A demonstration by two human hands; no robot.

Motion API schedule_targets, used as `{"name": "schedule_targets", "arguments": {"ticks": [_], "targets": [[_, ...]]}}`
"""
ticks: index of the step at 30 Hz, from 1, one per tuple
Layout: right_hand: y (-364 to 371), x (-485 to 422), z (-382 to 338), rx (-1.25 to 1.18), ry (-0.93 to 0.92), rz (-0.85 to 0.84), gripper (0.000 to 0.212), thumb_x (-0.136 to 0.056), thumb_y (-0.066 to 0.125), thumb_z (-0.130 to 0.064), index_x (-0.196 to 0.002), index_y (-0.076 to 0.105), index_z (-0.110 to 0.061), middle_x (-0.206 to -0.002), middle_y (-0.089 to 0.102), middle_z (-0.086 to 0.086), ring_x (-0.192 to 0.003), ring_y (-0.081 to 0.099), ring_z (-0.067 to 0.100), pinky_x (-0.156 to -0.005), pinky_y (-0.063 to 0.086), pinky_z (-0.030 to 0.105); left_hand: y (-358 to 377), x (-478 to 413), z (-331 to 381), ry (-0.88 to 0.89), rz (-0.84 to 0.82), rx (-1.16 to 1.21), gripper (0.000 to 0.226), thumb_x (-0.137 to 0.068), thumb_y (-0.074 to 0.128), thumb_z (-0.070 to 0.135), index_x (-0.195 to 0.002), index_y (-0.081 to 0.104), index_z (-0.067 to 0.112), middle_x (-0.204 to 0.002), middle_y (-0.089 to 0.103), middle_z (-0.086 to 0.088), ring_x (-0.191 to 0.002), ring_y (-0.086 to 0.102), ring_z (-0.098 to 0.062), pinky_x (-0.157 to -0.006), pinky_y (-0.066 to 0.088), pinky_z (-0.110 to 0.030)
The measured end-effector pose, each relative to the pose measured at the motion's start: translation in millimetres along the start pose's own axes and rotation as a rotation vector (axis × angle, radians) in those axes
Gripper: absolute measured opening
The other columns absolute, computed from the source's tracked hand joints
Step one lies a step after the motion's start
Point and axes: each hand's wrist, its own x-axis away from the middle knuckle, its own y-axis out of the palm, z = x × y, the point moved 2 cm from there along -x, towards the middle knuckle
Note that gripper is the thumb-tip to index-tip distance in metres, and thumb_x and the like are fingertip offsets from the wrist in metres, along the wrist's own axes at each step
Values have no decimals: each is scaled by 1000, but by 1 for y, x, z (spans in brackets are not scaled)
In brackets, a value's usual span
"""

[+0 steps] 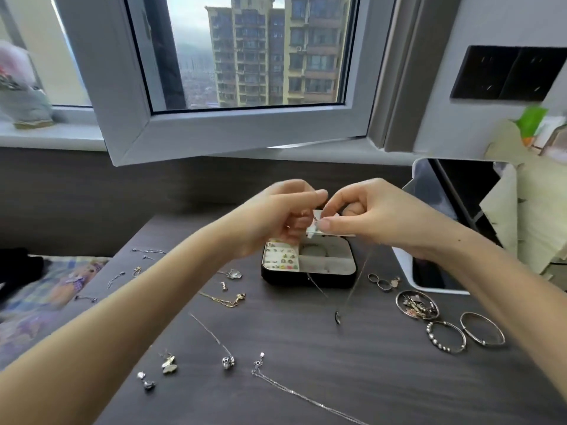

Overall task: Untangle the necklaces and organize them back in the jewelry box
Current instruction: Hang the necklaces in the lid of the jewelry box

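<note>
Silver chains lie loose on the dark table up front. Farther in, left hand and right hand pinch a thin necklace between curled fingertips, its dark pendant dangling just before the open jewelry box.

The tabletop was finished in dark brown with a wood-grain pattern. The jewelry box was black outside and lined in cream; multicoloured studs were set in its left compartment. The hanging chain was silver, its pendant dark. One necklace was gold. The bedding was checked in purple and blue. The window frame was recorded as white.
</note>
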Motion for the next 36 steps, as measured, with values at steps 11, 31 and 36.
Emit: {"name": "schedule_targets", "arguments": {"ticks": [11,31,36], "targets": [[-35,-41,-37,-68,84,-209,24,-82,66,-33,-96,66,-13,-43,46,0,-46,58,15,-51,47,24,-16,-24,85,257,96,-435,25,-99,45,33,-91,56,11,-62,49,2,-53,42,-9,-48,32,-20],[-59,-150,-20,-302,17,134,26,-93,59,-29,-74,61,-10,-56,54,-2,-52,53,11,-69,55,32,-81,-113,32,161,203,10,26,-102,39,19,-92,57,5,-83,62,-13,-78,62,-22,-82,53,-34],[-53,-172,2,-370,15,82,16,-94,55,-16,-86,65,-7,-62,51,0,-52,49,8,-58,50,25,-88,-132,-30,33,338,-517,19,-92,49,5,-89,65,13,-88,67,-1,-82,61,-14,-78,49,-28]]}}
